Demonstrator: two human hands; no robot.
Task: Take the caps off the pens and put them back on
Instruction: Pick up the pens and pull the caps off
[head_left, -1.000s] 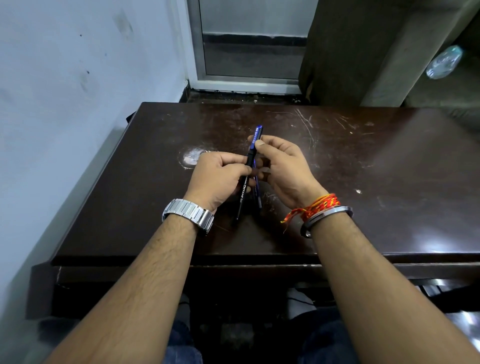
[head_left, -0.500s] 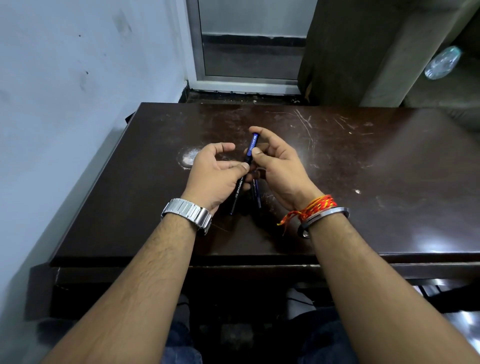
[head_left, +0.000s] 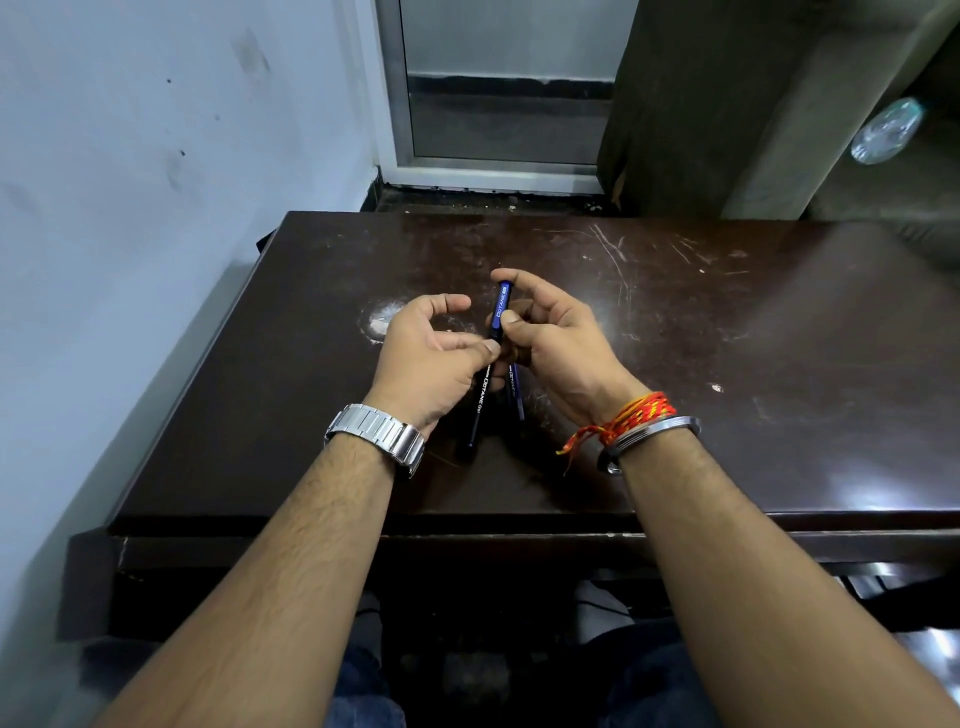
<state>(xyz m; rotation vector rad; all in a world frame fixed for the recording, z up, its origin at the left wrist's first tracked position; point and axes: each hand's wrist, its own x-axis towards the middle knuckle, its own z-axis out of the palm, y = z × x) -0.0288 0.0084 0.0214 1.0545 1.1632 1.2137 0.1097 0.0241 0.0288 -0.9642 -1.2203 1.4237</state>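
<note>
Above a scratched bench (head_left: 727, 364), our left hand (head_left: 431, 358) pinches a black pen (head_left: 479, 405) near its tip; our right hand (head_left: 556, 338) pinches the blue cap (head_left: 502, 312) at the pen's mouth. A second pen (head_left: 517, 395) hangs under the right palm. Light, stiff, slick plastic: we judge firm fingertip grips best.

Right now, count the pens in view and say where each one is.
2. One pen is pinched in the left hand, its blue cap in the right hand. The second pen is behind it, partly hidden. The hands may hide more.
</note>
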